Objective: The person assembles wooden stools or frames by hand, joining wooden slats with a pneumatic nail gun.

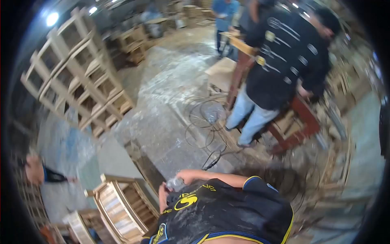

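Note:
My right hand [187,175] is closed over a grey, shiny, partly see-through object [175,184] in front of my chest; its kind is not clear. My left hand [163,196] is on the near left side of the same object, fingers bent against it, partly hidden by my shirt. A dark hose [212,160] runs along the floor to just behind my right forearm; whether it joins the object cannot be seen. Left of my hands stands a wooden frame with slatted panels [122,207], beside a grey-green board [115,160].
Tall stacked wooden frames [77,73] stand at the upper left. A person in a dark shirt [280,61] works at a reddish-brown wooden frame [302,122] on the right. Coiled hose [203,122] lies on the floor [162,101]. Another person [223,18] stands farther back; one more is at left [36,168].

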Tool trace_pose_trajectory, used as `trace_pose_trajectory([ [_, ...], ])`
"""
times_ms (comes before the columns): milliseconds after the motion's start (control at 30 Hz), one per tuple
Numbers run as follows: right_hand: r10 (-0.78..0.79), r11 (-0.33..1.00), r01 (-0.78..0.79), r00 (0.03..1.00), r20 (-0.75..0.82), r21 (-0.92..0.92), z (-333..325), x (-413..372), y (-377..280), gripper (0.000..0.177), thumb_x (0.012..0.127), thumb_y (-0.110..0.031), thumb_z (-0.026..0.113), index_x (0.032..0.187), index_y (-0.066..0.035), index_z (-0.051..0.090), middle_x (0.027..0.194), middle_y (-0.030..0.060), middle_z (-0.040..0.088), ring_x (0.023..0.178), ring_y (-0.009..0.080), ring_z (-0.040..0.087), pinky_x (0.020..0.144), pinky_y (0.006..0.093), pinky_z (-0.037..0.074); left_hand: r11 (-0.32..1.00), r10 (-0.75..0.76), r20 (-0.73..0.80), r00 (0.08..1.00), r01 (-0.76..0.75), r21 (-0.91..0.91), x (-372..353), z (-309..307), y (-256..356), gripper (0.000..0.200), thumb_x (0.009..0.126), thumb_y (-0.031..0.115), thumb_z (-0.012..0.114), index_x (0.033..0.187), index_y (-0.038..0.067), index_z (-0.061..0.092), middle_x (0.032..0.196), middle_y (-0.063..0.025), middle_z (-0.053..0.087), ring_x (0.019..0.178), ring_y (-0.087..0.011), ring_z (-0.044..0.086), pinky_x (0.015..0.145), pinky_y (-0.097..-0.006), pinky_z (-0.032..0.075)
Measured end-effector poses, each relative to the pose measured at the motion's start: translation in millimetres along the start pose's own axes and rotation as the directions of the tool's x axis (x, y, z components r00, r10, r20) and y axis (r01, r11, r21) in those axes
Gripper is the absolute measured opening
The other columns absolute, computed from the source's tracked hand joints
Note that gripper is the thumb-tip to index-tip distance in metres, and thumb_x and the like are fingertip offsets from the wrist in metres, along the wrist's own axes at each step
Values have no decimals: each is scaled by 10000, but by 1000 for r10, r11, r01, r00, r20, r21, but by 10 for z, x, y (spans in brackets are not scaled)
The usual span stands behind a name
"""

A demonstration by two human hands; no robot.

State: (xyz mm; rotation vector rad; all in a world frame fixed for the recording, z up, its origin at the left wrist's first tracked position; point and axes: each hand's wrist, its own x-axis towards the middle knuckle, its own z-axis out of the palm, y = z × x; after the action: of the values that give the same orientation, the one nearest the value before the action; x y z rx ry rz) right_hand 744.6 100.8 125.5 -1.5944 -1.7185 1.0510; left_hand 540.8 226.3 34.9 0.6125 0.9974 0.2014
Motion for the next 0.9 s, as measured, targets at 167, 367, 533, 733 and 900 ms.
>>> trace_pose_trajectory([
  [167, 39, 999, -39, 994, 101, -6, -370, 905, -7, 419, 542, -133, 736, 947, -59, 655, 825, 173, 678, 744, 312, 660, 675, 408, 518, 936, 302, 27, 953, -291, -198, 574, -323, 495, 279, 893, 312, 549, 685, 137, 489, 552, 36, 376, 460, -110, 353, 425, -267, 304],
  [367, -51, 999, 52, 964, 262, 5, -425, 1520, -91, 440, 634, -39, 655, 1074, -48, 633, 943, 173, 668, 884, 288, 659, 789, 339, 482, 692, -61, -224, 973, -121, -712, 292, -423, 768, 297, 1004, 291, 354, 864, 66, 489, 525, 52, 241, 408, -100, 225, 396, -280, 211],
  [533, -276, 930, 365, 767, 579, -39, -244, 2694, -134, 453, 641, -48, 613, 1094, -56, 614, 964, 191, 650, 930, 365, 622, 812, 403, 482, 476, 0, -298, 954, -262, -839, 381, -1001, 611, 269, 992, 320, 387, 908, 90, 497, 511, 68, 308, 373, -70, 255, 354, -251, 230],
  [733, -207, 826, 564, 337, 919, -20, 19, 3717, -570, 414, 639, -42, 578, 1051, -76, 605, 987, 183, 639, 930, 409, 586, 787, 478, 473, 37, -90, -480, 872, -479, -877, 538, -829, 281, 244, 985, 289, 411, 887, 94, 518, 491, 67, 303, 349, -69, 234, 323, -237, 203],
  [900, -181, 770, 630, 65, 981, 100, 411, 3941, -823, 398, 652, -38, 571, 1044, -94, 612, 920, 192, 649, 903, 422, 586, 752, 473, 473, -307, -44, -665, 746, -643, -701, 565, -560, 2, 279, 992, 302, 411, 873, 99, 560, 542, 71, 290, 393, -66, 232, 357, -236, 210],
])
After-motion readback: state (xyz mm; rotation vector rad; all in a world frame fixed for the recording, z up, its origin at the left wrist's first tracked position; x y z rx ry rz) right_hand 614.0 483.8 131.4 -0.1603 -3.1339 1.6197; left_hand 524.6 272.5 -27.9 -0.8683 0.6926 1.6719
